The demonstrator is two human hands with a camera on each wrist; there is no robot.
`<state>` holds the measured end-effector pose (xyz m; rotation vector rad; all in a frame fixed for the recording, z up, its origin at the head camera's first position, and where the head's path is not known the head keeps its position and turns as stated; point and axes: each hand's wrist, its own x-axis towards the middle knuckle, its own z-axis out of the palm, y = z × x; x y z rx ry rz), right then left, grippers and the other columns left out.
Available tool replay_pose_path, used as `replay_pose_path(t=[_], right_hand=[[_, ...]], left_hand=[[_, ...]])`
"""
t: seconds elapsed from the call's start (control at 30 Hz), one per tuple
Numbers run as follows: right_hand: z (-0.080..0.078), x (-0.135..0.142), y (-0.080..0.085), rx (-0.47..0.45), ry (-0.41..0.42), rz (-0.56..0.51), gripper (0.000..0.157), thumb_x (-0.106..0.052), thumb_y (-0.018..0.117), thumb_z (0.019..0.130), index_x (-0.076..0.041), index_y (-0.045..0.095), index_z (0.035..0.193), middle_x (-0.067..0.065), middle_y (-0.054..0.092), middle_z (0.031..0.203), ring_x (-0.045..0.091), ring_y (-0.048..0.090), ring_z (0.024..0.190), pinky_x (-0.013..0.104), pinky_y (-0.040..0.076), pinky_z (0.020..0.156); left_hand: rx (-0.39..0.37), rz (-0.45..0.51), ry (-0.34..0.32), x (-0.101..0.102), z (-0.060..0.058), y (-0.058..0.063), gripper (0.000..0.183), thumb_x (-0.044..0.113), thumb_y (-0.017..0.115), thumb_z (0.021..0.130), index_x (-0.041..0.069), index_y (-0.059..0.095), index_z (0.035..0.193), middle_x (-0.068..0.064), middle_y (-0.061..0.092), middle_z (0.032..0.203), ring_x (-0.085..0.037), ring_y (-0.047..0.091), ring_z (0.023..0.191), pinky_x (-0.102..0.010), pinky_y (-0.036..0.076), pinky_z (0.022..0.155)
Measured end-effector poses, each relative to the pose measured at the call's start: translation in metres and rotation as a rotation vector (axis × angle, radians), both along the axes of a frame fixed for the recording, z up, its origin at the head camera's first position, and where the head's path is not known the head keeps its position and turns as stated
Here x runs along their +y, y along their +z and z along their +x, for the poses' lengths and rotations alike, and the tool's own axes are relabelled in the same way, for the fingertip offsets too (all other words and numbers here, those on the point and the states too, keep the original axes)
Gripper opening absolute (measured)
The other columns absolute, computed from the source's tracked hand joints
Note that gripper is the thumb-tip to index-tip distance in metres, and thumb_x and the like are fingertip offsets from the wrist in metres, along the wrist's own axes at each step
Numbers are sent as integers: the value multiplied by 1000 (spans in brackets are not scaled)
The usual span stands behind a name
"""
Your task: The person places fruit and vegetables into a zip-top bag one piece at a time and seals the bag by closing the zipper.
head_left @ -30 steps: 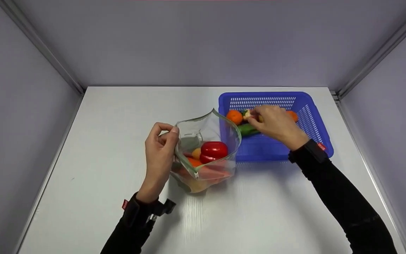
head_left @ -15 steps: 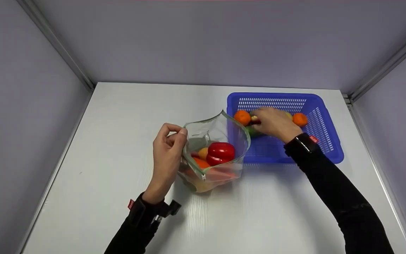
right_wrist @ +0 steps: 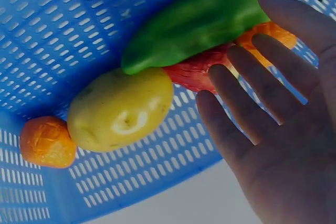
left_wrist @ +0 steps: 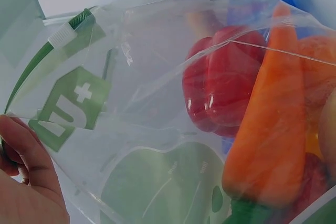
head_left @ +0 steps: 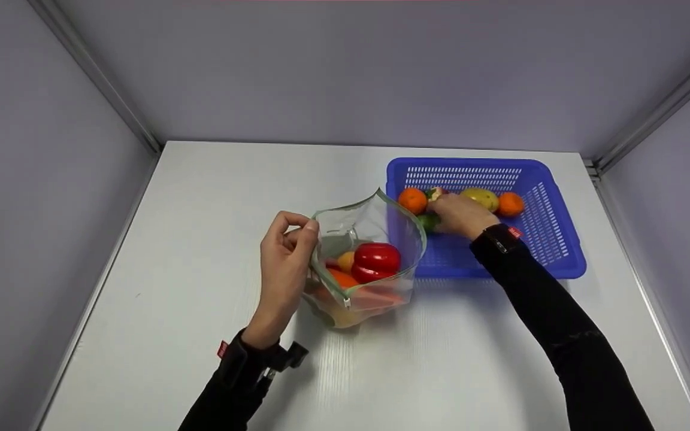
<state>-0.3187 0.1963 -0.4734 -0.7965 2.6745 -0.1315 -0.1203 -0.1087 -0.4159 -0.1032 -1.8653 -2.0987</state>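
Note:
My left hand (head_left: 288, 254) pinches the left rim of a clear zip bag (head_left: 375, 227) and holds its mouth open. The bag holds a red bell pepper (head_left: 377, 260), a carrot (left_wrist: 273, 135) and other produce. Its green logo shows in the left wrist view beside my finger (left_wrist: 26, 153). My right hand (head_left: 457, 214) is inside the blue basket (head_left: 551, 233), fingers straight, over a green pepper (right_wrist: 202, 19). It grips nothing. Beside that pepper lie a yellow potato (right_wrist: 121, 109), a red item (right_wrist: 191, 73) and an orange (right_wrist: 47, 141).
A second orange (head_left: 412, 200) lies at the basket's left, close to the bag. The basket stands at the back right of the white table (head_left: 201, 197). Grey walls enclose the table on three sides.
My right hand has moved left and nearer within the basket, uncovering the potato. The left hand still holds the bag rim in the same place.

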Motion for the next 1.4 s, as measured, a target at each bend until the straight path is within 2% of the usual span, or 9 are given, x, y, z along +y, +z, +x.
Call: replay_pose_path(t=[0.2, 0.5, 0.6, 0.77, 0.93, 1.13, 1.27, 1.4], right_hand=[[-4, -1, -8, -16, -8, 5, 14, -8, 77, 90, -4, 71, 102, 10, 64, 89, 30, 59, 82, 47, 50, 81], [-2, 0, -14, 65, 29, 38, 24, -11, 82, 87, -2, 70, 105, 21, 64, 104, 36, 63, 91, 55, 54, 86], [-2, 2, -14, 57, 30, 31, 24, -11, 80, 89, -1, 68, 107, 22, 64, 107, 36, 63, 93, 54, 54, 87], [-3, 7, -10, 16, 5, 11, 23, -13, 77, 92, -2, 65, 109, 17, 66, 99, 34, 63, 88, 52, 55, 87], [-4, 13, 4, 31, -26, -5, 28, -19, 77, 94, -3, 62, 113, 14, 65, 92, 32, 61, 81, 49, 55, 78], [-2, 17, 29, 59, -74, -85, 31, -21, 76, 95, -3, 61, 115, 13, 64, 97, 30, 58, 84, 45, 51, 77], [7, 17, 50, 66, -115, -188, 40, -30, 76, 97, -3, 59, 123, 14, 64, 104, 30, 58, 89, 44, 51, 81], [22, 17, 73, 94, -154, -296, 49, -39, 74, 97, -5, 58, 129, 15, 66, 112, 30, 60, 94, 45, 54, 86]], left_hand=[[-1, 7, 1, 0, 0, 0, 12, 13, 58, 106, 1, 57, 104, 2, 42, 61, -10, 32, 54, -25, 24, 50], [8, -3, -4, 0, -1, -1, 12, 12, 58, 106, 1, 57, 104, 2, 42, 61, -10, 33, 55, -25, 25, 51], [11, -11, -1, 0, -1, -1, 12, 12, 58, 106, 0, 57, 104, 2, 43, 61, -10, 33, 55, -25, 25, 51], [12, -10, 3, 0, -1, 0, 12, 12, 58, 106, 0, 57, 104, 2, 44, 61, -10, 34, 55, -25, 25, 50], [15, -10, 8, -1, -1, 0, 11, 12, 58, 106, 1, 57, 104, 2, 43, 61, -10, 33, 55, -26, 22, 50], [5, 3, 15, -4, -3, -1, 11, 11, 59, 105, 0, 57, 103, 2, 43, 60, -10, 32, 54, -26, 22, 49], [0, -2, 20, -5, -4, -2, 12, 11, 59, 105, 0, 58, 104, 2, 41, 60, -10, 30, 53, -26, 22, 49], [6, -7, 18, -6, -5, -2, 12, 13, 59, 105, 1, 58, 105, 2, 40, 60, -11, 30, 53, -26, 22, 49]])
